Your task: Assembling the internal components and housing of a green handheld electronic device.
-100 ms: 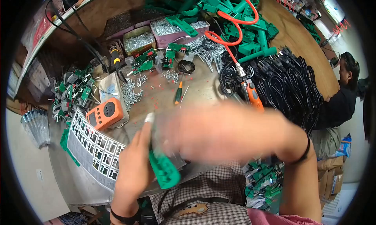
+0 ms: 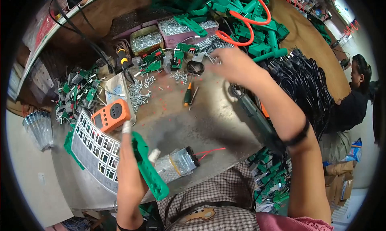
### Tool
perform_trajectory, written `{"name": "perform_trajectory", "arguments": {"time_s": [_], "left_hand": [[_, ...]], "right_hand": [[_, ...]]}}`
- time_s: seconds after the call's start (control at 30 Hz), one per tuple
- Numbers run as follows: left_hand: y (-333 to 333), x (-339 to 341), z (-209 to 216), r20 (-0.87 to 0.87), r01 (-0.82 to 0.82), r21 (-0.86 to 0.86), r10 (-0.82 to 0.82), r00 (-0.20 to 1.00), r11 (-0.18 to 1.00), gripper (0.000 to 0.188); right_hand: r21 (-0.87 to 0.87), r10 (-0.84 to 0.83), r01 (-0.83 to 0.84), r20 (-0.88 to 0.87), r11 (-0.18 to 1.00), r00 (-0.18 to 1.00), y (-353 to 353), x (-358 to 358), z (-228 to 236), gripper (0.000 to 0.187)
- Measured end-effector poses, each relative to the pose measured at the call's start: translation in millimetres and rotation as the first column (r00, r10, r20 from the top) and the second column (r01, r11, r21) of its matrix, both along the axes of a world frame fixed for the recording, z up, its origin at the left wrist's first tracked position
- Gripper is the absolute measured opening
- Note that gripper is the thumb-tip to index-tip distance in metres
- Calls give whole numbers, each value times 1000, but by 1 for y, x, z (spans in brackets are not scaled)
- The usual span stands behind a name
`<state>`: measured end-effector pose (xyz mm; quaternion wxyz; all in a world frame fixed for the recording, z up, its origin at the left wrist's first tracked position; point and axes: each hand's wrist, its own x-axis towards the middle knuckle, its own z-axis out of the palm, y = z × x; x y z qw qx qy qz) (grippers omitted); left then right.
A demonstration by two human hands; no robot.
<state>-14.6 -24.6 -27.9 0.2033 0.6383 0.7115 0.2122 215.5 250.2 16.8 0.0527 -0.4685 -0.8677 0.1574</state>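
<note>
My left hand, with white wraps on fingertips, grips a long green plastic housing upright over the table's near edge. Beside it lies a clear-wrapped silvery pack with a yellow band, a black end and red wires. My right hand reaches far over the table to the heap of long silver screws. Its fingers are blurred, so whether they hold a screw cannot be told. Just left of it sits a small round dark dish, and below that a green-and-orange screwdriver.
An orange meter and a printed label sheet are at left. Circuit boards pile behind them. Bins of screws stand at the back, green housings back right. Black cables lie right; a person sits beyond.
My right hand has swept from above the left hand out to the far screws, uncovering the wrapped pack. The left hand and housing have shifted slightly left.
</note>
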Motion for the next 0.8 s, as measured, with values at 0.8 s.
{"name": "perform_trajectory", "arguments": {"time_s": [0.8], "left_hand": [[3, 24, -6, 918, 55, -46, 21, 395, 997, 93]], "right_hand": [[-873, -520, -383, -487, 302, 702, -178, 17, -7, 17]]}}
